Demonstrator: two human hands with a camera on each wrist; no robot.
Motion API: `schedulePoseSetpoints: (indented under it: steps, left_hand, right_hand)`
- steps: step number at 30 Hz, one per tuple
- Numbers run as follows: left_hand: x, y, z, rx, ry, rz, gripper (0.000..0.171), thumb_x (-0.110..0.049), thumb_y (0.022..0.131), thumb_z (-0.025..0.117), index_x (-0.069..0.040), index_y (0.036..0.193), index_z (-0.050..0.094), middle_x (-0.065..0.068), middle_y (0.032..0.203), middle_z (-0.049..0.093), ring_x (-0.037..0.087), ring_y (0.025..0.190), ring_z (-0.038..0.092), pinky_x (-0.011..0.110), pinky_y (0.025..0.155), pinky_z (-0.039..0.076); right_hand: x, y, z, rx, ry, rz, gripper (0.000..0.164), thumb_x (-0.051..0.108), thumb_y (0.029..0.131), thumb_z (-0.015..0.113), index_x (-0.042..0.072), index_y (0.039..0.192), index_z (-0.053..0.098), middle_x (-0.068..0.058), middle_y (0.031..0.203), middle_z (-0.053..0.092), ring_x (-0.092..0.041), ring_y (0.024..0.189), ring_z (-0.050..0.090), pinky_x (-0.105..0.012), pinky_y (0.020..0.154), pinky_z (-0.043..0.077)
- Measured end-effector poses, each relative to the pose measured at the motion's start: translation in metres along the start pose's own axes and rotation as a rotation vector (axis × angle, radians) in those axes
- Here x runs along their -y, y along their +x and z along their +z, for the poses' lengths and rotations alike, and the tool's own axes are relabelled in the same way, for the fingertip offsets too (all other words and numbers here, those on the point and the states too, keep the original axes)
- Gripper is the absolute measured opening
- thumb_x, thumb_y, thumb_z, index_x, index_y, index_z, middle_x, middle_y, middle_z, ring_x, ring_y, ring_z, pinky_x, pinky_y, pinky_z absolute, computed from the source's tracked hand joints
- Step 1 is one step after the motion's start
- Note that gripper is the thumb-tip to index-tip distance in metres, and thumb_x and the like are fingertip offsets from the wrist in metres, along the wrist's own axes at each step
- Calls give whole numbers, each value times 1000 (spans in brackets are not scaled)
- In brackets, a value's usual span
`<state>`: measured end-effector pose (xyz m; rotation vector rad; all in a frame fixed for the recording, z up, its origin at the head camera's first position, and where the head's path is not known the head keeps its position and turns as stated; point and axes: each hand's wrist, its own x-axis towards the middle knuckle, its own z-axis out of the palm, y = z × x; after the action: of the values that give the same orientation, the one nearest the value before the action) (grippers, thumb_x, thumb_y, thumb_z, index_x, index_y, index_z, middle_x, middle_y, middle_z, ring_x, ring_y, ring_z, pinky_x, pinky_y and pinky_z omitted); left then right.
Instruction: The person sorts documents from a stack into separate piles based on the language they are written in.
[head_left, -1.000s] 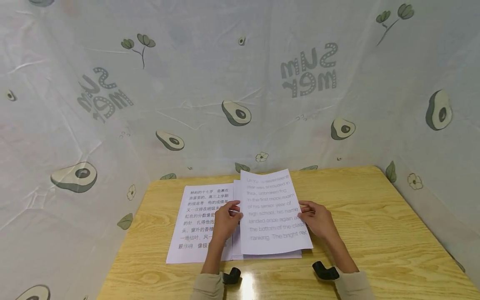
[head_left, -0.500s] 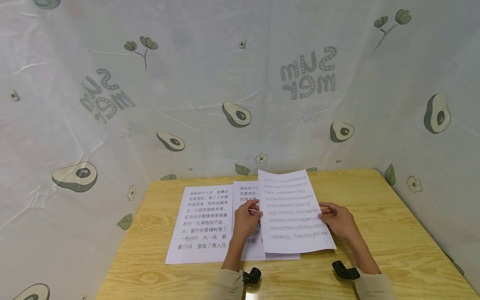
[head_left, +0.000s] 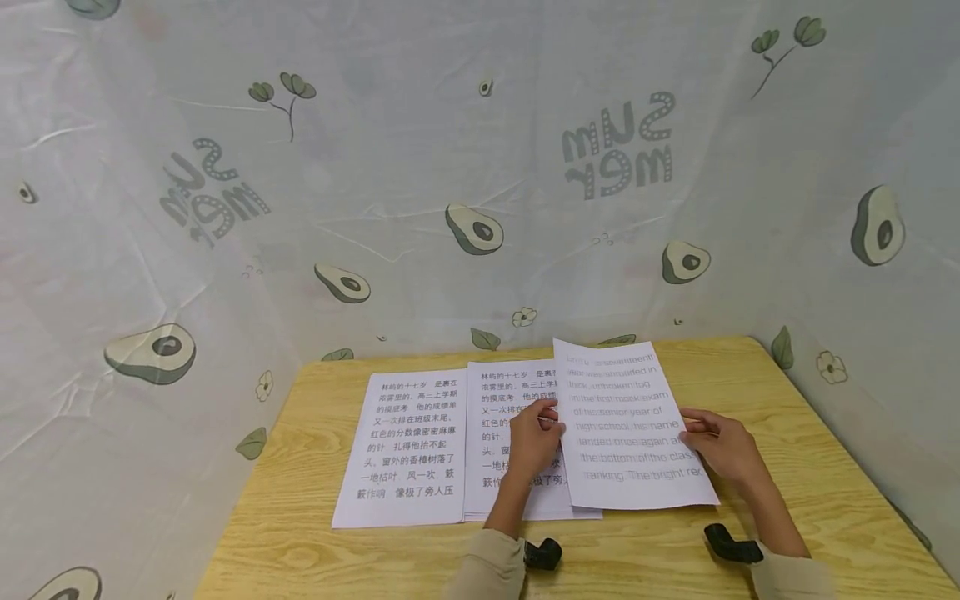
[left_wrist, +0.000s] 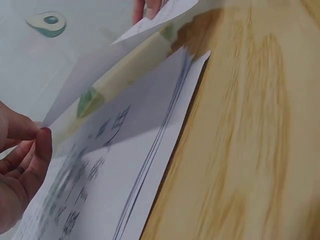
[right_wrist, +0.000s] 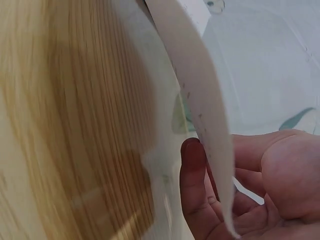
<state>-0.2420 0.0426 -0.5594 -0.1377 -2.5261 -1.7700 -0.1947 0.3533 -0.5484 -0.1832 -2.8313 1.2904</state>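
Both hands hold a sheet of paper [head_left: 626,425] printed with English text, raised above the table. My left hand [head_left: 534,437] pinches its left edge between thumb and fingers, as the left wrist view also shows at the hand [left_wrist: 22,162]. On the opposite edge, my right hand [head_left: 723,446] pinches the sheet; in the right wrist view the paper [right_wrist: 195,85] bows between thumb and fingers. Under the left hand lies a stack of sheets [head_left: 495,492] with Chinese text, partly covered by the raised sheet. Beside it on the left is another stack [head_left: 408,450] with Chinese text.
The wooden table [head_left: 292,500] carries the two paper stacks, side by side and close together. A pale curtain [head_left: 405,208] with avocado prints hangs behind the table and on both sides. A black curved piece sits at each wrist, near the sleeves.
Both hands have carried the English sheet to the right, off most of the second Chinese stack. More of that stack now shows. Both stacks have stayed in place.
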Motion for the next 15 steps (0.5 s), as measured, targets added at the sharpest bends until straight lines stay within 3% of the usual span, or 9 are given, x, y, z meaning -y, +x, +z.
schedulePoseSetpoints:
  steps: [5,15]
  left_hand:
    - [-5,0,18,6,-4,-2,42,2,91,79,-7,132,74,-1,101,73,-1,79,64,16,66,55]
    - [-10,3,46,10,-61,-46,41,3,90,79,-8,129,76,-6,97,72,-2,79,65,15,66,55]
  right_hand:
    - [-11,-1,-14,-6,-39,7,52,19,104,68,-9,147,58,-32,126,69,-20,97,69,-21,70,53]
    - [-23,1,-35,12,-67,13,53,17,105,68,-12,147,56,-35,124,69,-11,90,66,-23,67,54]
